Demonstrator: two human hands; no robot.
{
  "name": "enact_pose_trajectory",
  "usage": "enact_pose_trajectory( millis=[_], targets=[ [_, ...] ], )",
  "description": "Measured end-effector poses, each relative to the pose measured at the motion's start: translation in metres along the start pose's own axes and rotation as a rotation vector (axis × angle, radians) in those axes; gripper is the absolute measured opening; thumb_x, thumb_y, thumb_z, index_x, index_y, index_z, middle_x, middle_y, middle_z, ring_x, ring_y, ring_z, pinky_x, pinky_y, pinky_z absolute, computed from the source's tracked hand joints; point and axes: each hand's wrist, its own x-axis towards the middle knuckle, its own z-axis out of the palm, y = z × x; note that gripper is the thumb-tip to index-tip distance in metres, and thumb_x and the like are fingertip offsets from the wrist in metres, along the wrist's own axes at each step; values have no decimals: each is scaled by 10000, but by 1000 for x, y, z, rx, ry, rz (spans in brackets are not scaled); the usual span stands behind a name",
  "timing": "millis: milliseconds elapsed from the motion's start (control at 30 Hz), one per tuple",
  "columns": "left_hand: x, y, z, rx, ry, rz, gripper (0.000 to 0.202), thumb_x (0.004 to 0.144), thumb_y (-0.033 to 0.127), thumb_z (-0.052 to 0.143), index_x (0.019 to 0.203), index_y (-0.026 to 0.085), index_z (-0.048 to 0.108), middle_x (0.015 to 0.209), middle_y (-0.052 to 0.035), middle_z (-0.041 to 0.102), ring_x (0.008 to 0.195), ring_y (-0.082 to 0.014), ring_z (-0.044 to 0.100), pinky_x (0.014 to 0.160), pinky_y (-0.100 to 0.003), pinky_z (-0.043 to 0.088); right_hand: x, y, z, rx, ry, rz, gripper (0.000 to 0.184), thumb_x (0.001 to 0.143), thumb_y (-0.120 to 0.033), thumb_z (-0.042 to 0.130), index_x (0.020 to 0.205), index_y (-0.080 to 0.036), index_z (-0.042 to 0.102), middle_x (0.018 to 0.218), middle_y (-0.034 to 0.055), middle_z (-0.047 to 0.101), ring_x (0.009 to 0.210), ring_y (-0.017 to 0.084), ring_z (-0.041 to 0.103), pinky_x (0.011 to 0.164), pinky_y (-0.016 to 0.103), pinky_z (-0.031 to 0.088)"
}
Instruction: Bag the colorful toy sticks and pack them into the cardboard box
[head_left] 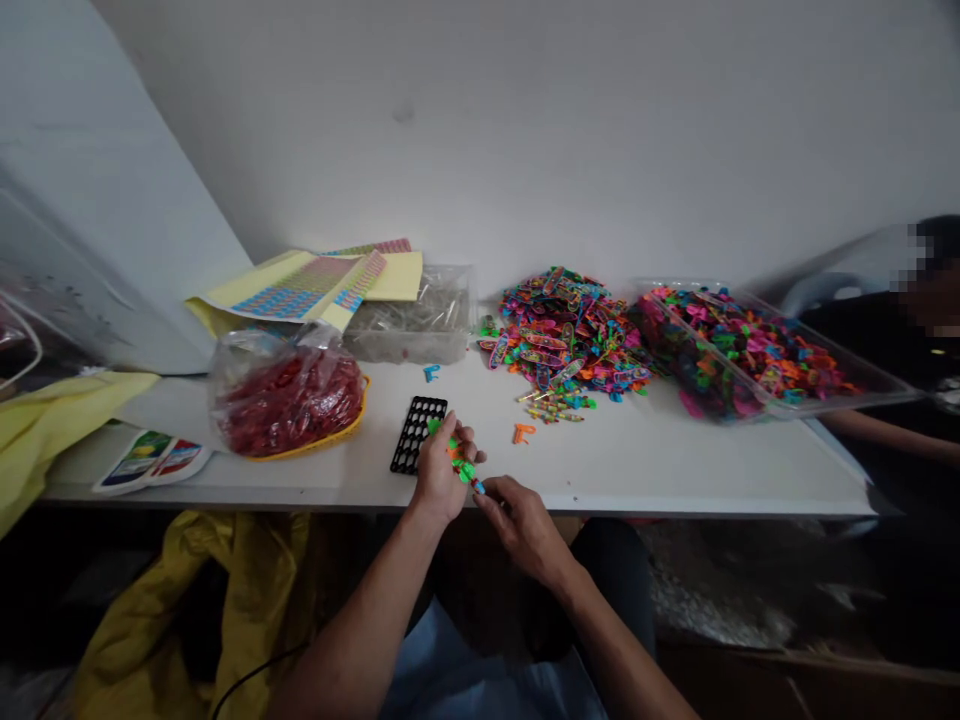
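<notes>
A plain grey-white wall (pixel 570 130) fills the upper part of the view, marked by one faint smudge (pixel 403 112). At the left stands a tall pale panel (pixel 97 150), its right edge slanting down and its lower face dotted with small dark marks. A long white desk (pixel 622 470) runs along the wall, its front edge straight. Soft, dim light falls unevenly, greying towards the corners; below the desk, shadow hides most of the brownish floor (pixel 757 690).
</notes>
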Motion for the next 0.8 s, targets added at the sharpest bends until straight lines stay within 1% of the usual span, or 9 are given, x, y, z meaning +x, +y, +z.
enact_pose_trajectory(
  millis=[100, 200, 367, 433, 500, 567, 667, 733, 800],
  targets=[
    [4, 9, -5, -15, -26, 30, 429, 742, 478, 804, 776, 184, 494, 572, 104, 365, 407, -31, 284, 396, -172, 272, 8, 1, 4, -109, -12, -30, 196, 1006, -333, 531, 943, -209, 669, 856, 45, 627, 786, 183, 573, 720, 291, 423],
    [7, 9, -10, 23, 26, 39, 489, 730, 537, 797, 723, 196, 446, 549, 116, 256, 393, -30, 189, 364, -166, 172, 12, 1, 15, -103, -61, -38, 195, 1006, -302, 526, 897, -204, 655, 843, 43, 626, 776, 181, 572, 704, 287, 412],
    [13, 9, -20, 102, 107, 45, 543, 729, 615, 764, 689, 206, 409, 537, 117, 223, 391, -36, 169, 353, -164, 135, 15, 1, 31, 23, -73, 5, 222, 1008, -324, 507, 903, -193, 653, 840, 38, 637, 754, 175, 560, 700, 285, 412],
    [17, 12, -24, 97, 106, 25, 553, 730, 626, 758, 684, 206, 402, 538, 116, 229, 392, -34, 168, 351, -161, 131, 20, 0, 32, 79, -86, 31, 242, 1002, -355, 516, 916, -191, 671, 848, 37, 647, 766, 176, 561, 710, 284, 417],
    [20, 19, -27, 85, 85, -13, 564, 718, 620, 774, 680, 204, 395, 536, 117, 232, 393, -31, 169, 350, -156, 130, 28, -2, 29, 171, -154, 86, 249, 979, -393, 559, 919, -189, 688, 832, 24, 650, 745, 165, 549, 692, 274, 412],
    [22, 28, -29, 68, 11, -64, 568, 707, 607, 793, 680, 199, 399, 533, 117, 243, 389, -26, 179, 349, -150, 146, 39, -5, 22, 335, -279, 191, 273, 949, -445, 602, 924, -188, 693, 756, -5, 617, 643, 132, 499, 614, 251, 383],
    [26, 45, -26, 71, -207, -142, 525, 747, 612, 763, 710, 189, 455, 538, 99, 344, 370, -26, 244, 347, -152, 205, 54, -7, 14, 636, -463, 352, 331, 903, -506, 655, 932, -177, 689, 676, -34, 552, 518, 85, 402, 515, 224, 316],
    [30, 56, -23, 137, -329, -190, 487, 778, 622, 728, 763, 179, 524, 596, 57, 483, 387, -49, 384, 367, -174, 310, 63, -7, 12, 758, -562, 392, 350, 871, -515, 694, 894, -166, 690, 647, -37, 535, 494, 78, 399, 500, 220, 317],
    [37, 66, -25, 213, -371, -150, 498, 800, 648, 686, 899, 166, 603, 777, -24, 637, 549, -120, 593, 509, -244, 493, 73, -7, 14, 776, -609, 364, 338, 853, -499, 723, 851, -162, 687, 626, -35, 540, 494, 82, 432, 518, 226, 351]
  ],
)
